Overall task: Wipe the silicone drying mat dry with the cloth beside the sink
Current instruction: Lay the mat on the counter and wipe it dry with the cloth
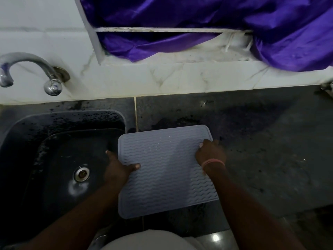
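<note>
A grey silicone drying mat [165,170] with a wavy ribbed surface and small water drops is held over the dark counter, its left edge reaching over the sink's rim. My left hand [117,168] grips the mat's left edge, thumb on top and fingers underneath. My right hand [210,152] grips the right edge near the far corner, fingers curled over it; a pink band is on that wrist. No wiping cloth shows in this view.
A black sink [54,159] with a metal drain fills the left. A chrome tap [27,69] juts from the white tiled wall. Dark wet counter [261,138] spreads to the right. Purple fabric [234,24] hangs over the ledge behind.
</note>
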Tool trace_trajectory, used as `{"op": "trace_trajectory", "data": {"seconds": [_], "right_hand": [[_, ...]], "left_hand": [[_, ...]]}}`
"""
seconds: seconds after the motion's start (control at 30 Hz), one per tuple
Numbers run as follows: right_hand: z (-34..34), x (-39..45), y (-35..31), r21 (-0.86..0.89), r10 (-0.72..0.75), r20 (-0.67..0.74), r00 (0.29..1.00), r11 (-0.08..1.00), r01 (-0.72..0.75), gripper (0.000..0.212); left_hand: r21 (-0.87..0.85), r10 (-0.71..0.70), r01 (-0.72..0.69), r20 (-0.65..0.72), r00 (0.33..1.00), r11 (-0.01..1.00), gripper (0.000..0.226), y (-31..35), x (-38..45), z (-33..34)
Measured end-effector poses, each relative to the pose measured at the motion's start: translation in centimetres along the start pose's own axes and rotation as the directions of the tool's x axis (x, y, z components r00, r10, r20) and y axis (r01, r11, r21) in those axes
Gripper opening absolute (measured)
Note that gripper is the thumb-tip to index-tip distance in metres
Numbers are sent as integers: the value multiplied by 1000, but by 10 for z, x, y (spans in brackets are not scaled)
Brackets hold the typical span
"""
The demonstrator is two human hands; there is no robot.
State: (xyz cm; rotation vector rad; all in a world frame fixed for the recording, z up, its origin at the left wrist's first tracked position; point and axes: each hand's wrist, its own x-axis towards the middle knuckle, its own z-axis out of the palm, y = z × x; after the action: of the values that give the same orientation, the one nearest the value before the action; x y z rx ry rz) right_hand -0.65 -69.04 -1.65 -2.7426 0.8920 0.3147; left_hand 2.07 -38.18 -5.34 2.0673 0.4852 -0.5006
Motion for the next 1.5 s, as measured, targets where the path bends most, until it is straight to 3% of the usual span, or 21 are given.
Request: {"op": "trace_trajectory", "data": {"seconds": [0.17,0.43,0.87,1.0,1.07,1.23,1.3,1.5], "right_hand": [[2,-8,-19,-71,-123,24,992,990,124,35],[19,-37,-63,4,-229,70,971,973,229,35],[37,-67,-140,12,-489,185,853,869,495,44],[39,-74,-165,-25,-567,215,795,811,585,46],[40,-76,-178,-50,-589,229,775,788,614,48],[47,-78,-186,-77,-622,248,743,752,655,48],[50,-78,-187,-66,-622,257,740,753,655,46],[57,-88,-206,-65,-672,291,681,696,715,40]], "left_hand": [[25,-9,9,10,1000,1000,147,2,0,-3],[64,-20,18,23,1000,998,141,3,0,-1],[89,-81,80,5,997,993,137,9,-2,0],[154,-29,35,-42,999,987,106,3,-2,-2],[103,23,-16,-68,997,995,85,-1,-5,-3],[-196,40,-50,-54,998,979,28,-11,-23,-11],[-306,-3,-2,-14,1000,952,22,-21,-19,-12],[-408,-46,50,19,999,912,19,-30,-14,-16]]}}
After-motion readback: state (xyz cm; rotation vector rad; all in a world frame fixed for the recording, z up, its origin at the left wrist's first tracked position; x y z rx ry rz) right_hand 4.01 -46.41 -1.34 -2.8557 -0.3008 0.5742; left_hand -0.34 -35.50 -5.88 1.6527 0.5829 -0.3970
